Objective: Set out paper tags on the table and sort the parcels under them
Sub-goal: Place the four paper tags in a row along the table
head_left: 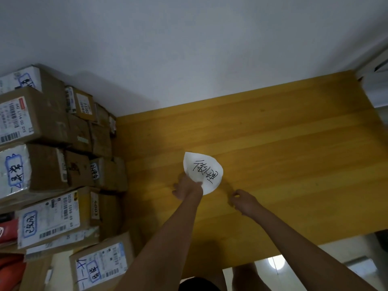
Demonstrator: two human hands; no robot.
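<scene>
Left of table (273, 143), stacked parcels (52, 164), paper tag (204, 173) held centre

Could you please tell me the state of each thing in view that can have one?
Paper tag: curled, writing up, held at its near edge.
Left hand: grips the tag.
Right hand: loosely curled, holding nothing.
Parcels: stacked at the left, labels showing.

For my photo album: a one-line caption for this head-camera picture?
Left hand holds a handwritten paper tag over the wooden table, parcels stacked alongside.

Yellow wooden table (273, 133) against white wall (189, 49)
</scene>
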